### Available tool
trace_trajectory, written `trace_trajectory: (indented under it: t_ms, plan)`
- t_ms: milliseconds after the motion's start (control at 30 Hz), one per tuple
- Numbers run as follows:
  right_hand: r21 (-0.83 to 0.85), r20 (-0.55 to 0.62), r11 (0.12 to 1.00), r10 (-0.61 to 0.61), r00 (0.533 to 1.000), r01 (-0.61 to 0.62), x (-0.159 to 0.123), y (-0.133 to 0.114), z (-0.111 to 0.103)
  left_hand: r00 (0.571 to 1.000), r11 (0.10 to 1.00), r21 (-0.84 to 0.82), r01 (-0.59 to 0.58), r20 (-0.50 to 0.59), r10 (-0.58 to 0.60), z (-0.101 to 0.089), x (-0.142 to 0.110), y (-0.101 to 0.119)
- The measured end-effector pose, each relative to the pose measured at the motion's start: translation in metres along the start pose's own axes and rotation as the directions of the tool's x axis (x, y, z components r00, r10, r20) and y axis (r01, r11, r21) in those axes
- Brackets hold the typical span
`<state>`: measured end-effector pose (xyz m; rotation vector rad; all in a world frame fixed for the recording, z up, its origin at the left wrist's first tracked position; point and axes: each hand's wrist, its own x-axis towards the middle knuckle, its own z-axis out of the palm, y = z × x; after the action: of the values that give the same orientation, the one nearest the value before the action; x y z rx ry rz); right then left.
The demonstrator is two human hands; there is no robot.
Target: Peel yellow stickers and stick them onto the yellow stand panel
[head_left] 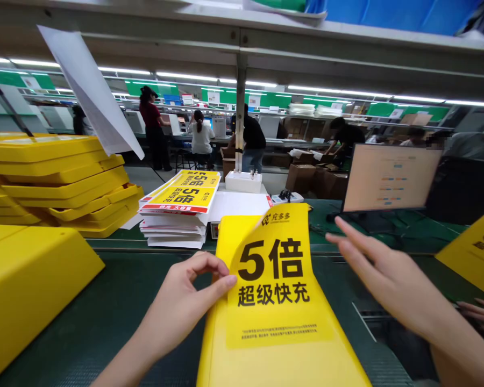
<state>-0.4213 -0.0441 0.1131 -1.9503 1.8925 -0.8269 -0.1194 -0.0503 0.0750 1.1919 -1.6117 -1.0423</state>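
A yellow printed sticker [272, 301] with large black characters lies partly on a yellow panel [234, 371]. Its lower part is flat on the panel, while the upper part curls up and away from it. My left hand [185, 298] pinches the sticker's left edge between thumb and fingers, beside the panel's left side. Off to the right of the sticker, my right hand [377, 266] hovers with fingers stretched out, touching nothing. The panel's near end runs out of view at the bottom.
Stacked yellow casings [64, 188] fill the left, with a larger yellow box [32, 290] in front. Behind the panel stands a pile of printed sheets [181, 209]. A monitor [389, 177] is at right. Another person's fingers [482, 317] show near a second yellow panel [476, 252].
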Motion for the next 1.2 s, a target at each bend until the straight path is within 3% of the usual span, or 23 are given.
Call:
trace_trajectory:
  t_ms: [100,200,233,300,400,467,600,633,700,733,800,833,867,933,1000,1067,1100,1133,1167,1200]
  plan:
    - [-0.115,-0.129,0.965,-0.249,0.96,0.235,0.018,-0.022,-0.008,0.999,0.993,0.113,-0.028,-0.015,0.03,0.0,-0.002,0.0]
    - [-0.242,-0.057,0.798,-0.58,0.813,0.552,0.039,-0.054,-0.003,0.997,0.976,0.21,-0.058,-0.043,0.069,0.0,-0.002,-0.001]
    - [-0.262,-0.021,0.743,-0.642,0.766,0.615,0.045,-0.064,0.0,0.996,0.97,0.233,-0.064,-0.052,0.078,0.0,-0.002,-0.001]
    - [-0.25,0.052,0.691,-0.689,0.723,0.678,0.057,-0.08,0.006,0.993,0.957,0.28,-0.071,-0.069,0.094,0.0,-0.002,-0.002]
    - [-0.169,0.138,0.707,-0.673,0.726,0.687,0.067,-0.088,0.011,0.988,0.913,0.396,-0.096,-0.076,0.137,-0.002,-0.006,-0.002]
    - [-0.122,0.156,0.731,-0.654,0.74,0.672,0.068,-0.086,0.012,0.967,0.839,0.522,-0.15,-0.1,0.235,-0.004,-0.01,0.001]
    - [-0.056,0.205,0.761,-0.625,0.754,0.646,0.066,-0.077,0.02,0.809,0.64,0.715,-0.283,-0.181,0.56,-0.002,-0.015,0.012]
    - [-0.048,0.228,0.763,-0.62,0.751,0.644,0.066,-0.075,0.024,0.789,0.615,0.713,-0.336,-0.143,0.597,0.002,-0.014,0.015]
    - [-0.037,0.266,0.766,-0.612,0.745,0.642,0.068,-0.071,0.035,0.781,0.578,0.616,-0.535,0.099,0.617,0.015,-0.01,0.019]
    - [-0.035,0.279,0.768,-0.607,0.744,0.639,0.071,-0.069,0.042,0.751,0.559,0.525,-0.642,0.279,0.599,0.024,-0.007,0.019]
    - [-0.028,0.297,0.779,-0.592,0.749,0.627,0.081,-0.063,0.054,0.634,0.558,0.342,-0.756,0.594,0.495,0.044,0.003,0.019]
    - [-0.021,0.309,0.785,-0.584,0.751,0.62,0.087,-0.06,0.059,0.593,0.578,0.301,-0.758,0.688,0.419,0.053,0.008,0.02]
    - [-0.013,0.32,0.79,-0.578,0.751,0.613,0.093,-0.057,0.062,0.58,0.606,0.302,-0.736,0.743,0.334,0.06,0.015,0.021]
    - [0.0,0.334,0.797,-0.569,0.751,0.604,0.102,-0.052,0.063,0.618,0.647,0.365,-0.669,0.758,0.21,0.067,0.03,0.024]
    - [0.003,0.309,0.818,-0.548,0.778,0.575,0.099,-0.049,0.055,0.686,0.653,0.439,-0.617,0.706,0.173,0.063,0.051,0.026]
    - [0.039,0.292,0.859,-0.498,0.817,0.51,0.078,-0.049,0.045,0.764,0.623,0.533,-0.572,0.623,0.168,0.05,0.078,0.022]
    - [0.084,0.322,0.866,-0.492,0.809,0.493,0.063,-0.05,0.042,0.805,0.6,0.595,-0.536,0.573,0.151,0.042,0.093,0.019]
    - [0.142,0.376,0.859,-0.507,0.776,0.492,0.046,-0.051,0.041,0.855,0.58,0.665,-0.471,0.506,0.114,0.034,0.108,0.014]
    - [0.206,0.443,0.837,-0.542,0.714,0.508,0.03,-0.051,0.043,0.904,0.571,0.727,-0.381,0.423,0.066,0.028,0.121,0.008]
    - [0.274,0.514,0.791,-0.602,0.612,0.547,0.018,-0.049,0.047,0.941,0.571,0.768,-0.29,0.336,0.025,0.022,0.133,0.003]
